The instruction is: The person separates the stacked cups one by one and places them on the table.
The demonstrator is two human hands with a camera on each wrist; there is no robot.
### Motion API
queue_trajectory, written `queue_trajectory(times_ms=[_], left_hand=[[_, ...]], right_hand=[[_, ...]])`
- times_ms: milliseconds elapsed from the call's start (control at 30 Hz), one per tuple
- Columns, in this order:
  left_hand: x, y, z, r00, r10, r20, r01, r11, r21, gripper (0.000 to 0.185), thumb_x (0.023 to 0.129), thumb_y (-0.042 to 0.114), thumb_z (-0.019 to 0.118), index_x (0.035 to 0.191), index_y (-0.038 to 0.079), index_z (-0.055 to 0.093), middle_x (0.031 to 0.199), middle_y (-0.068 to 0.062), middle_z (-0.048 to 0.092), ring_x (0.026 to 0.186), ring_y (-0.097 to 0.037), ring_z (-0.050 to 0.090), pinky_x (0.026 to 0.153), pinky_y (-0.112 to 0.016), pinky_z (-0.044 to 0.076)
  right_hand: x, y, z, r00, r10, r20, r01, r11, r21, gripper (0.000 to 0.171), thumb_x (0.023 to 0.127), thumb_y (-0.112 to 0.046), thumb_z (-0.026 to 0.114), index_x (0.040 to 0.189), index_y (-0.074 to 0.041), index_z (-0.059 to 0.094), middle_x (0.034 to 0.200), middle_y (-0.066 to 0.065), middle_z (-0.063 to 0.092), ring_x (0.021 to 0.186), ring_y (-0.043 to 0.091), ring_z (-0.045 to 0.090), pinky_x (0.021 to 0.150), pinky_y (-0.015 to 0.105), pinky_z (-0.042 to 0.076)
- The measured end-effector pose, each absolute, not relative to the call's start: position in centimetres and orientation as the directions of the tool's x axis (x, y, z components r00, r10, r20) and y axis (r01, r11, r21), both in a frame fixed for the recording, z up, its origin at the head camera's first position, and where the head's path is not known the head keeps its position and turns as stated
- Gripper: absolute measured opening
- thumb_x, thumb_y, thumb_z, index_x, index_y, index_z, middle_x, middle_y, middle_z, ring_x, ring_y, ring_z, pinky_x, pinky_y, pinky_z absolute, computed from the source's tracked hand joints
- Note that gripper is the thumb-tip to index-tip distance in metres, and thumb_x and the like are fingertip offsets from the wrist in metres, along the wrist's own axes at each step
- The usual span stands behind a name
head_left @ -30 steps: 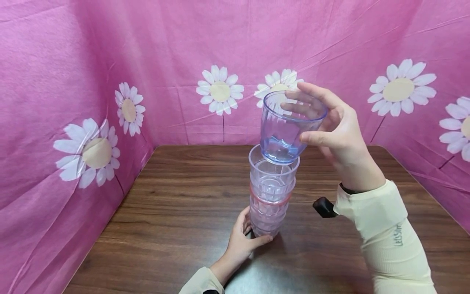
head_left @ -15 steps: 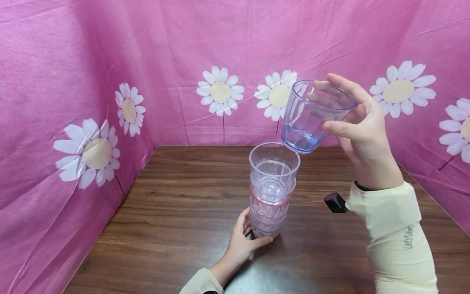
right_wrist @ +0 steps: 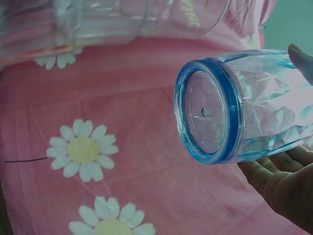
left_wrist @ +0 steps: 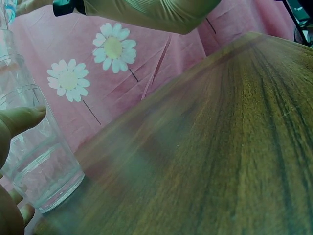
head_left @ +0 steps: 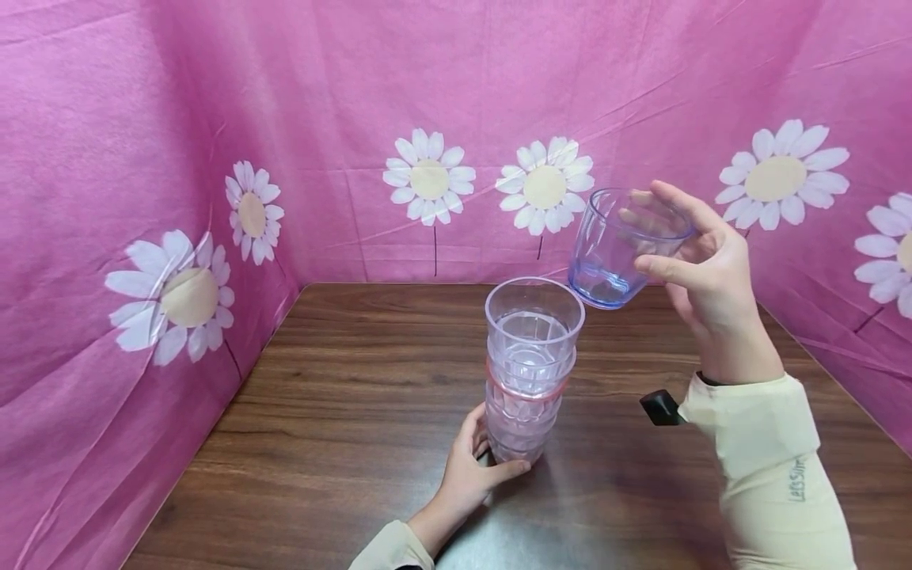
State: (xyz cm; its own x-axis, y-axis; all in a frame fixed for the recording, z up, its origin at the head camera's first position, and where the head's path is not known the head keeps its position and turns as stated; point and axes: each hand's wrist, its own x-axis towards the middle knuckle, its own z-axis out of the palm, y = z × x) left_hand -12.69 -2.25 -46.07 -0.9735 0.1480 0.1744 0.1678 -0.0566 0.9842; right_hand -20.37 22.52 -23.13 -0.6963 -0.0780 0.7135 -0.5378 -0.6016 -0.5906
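A stack of clear plastic cups (head_left: 530, 427) stands upright on the table, one rim reddish and the top cup faintly purple. My left hand (head_left: 463, 467) grips the stack near its base, the thumb lying across the front. In the left wrist view, the thumb and fingertips curve around the lowest cup (left_wrist: 49, 171). Up to the right of the stack, my right hand (head_left: 716, 281) holds a clear blue cup (head_left: 606, 273) by its side, slightly tilted. Its blue-ringed base (right_wrist: 208, 112) faces the camera in the right wrist view, apart from the stack.
The wooden table (head_left: 321, 443) carries the stack near its middle. A pink cloth (head_left: 342, 95) with printed daisies hangs behind and along the sides. A black wrist camera (head_left: 661, 408) juts out from the right sleeve.
My right hand has carried the blue cup rightward from above the stack, rising a little and then lowering. The left hand and the stack have stayed in place.
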Motion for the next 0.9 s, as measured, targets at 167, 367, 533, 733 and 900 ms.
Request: queue_trajectory(times_ms=[167,367,533,733,900], left_hand=[[-12.6,-2.2,-46.1,-0.974,0.146,0.173,0.167,-0.054,0.985,0.085,0.071,0.000,0.086,0.144,-0.001,0.042,0.135,-0.017,0.058,0.124,-0.028,0.053,0.102,-0.028,0.040],[-12.6,-2.2,-46.0,-0.973,0.146,0.178,0.171,-0.055,0.984,0.084,0.071,0.000,0.086,0.143,0.000,0.043,0.134,-0.016,0.059,0.124,-0.027,0.053,0.103,-0.029,0.040],[-12.6,-2.2,-46.0,-0.974,0.146,0.174,0.167,-0.056,0.984,0.084,0.072,0.000,0.086,0.143,0.000,0.043,0.135,-0.016,0.058,0.125,-0.028,0.053,0.103,-0.029,0.039],[-12.6,-2.2,-46.0,-0.975,0.146,0.171,0.164,-0.058,0.985,0.084,0.072,0.001,0.086,0.143,0.000,0.043,0.136,-0.016,0.058,0.125,-0.028,0.052,0.103,-0.029,0.039],[-12.6,-2.2,-46.0,-0.973,0.148,0.175,0.168,-0.061,0.984,0.083,0.072,0.000,0.086,0.143,0.000,0.043,0.135,-0.015,0.059,0.125,-0.026,0.053,0.103,-0.029,0.039]], right_hand=[[-20.6,22.9,-24.5,-0.728,-0.046,0.684,-0.577,-0.498,-0.648,0.068,0.073,0.035,0.055,0.136,0.013,0.049,0.124,0.019,0.065,0.111,0.029,0.065,0.084,0.032,0.056],[-21.2,23.4,-26.4,-0.751,-0.075,0.656,-0.506,-0.573,-0.645,0.066,0.074,0.034,0.060,0.135,0.012,0.051,0.127,0.022,0.063,0.114,0.031,0.063,0.079,0.032,0.058],[-21.5,23.6,-28.1,-0.781,-0.065,0.621,-0.497,-0.537,-0.682,0.067,0.075,0.034,0.060,0.136,0.010,0.052,0.128,0.021,0.063,0.115,0.028,0.063,0.082,0.032,0.057],[-21.9,23.9,-29.9,-0.846,-0.040,0.532,-0.450,-0.483,-0.751,0.068,0.073,0.034,0.062,0.134,0.001,0.058,0.126,0.015,0.065,0.114,0.024,0.064,0.081,0.030,0.056],[-22.5,24.6,-31.3,-0.882,-0.036,0.469,-0.405,-0.449,-0.796,0.068,0.074,0.033,0.063,0.130,-0.006,0.062,0.122,0.007,0.068,0.111,0.018,0.065,0.084,0.026,0.055]])
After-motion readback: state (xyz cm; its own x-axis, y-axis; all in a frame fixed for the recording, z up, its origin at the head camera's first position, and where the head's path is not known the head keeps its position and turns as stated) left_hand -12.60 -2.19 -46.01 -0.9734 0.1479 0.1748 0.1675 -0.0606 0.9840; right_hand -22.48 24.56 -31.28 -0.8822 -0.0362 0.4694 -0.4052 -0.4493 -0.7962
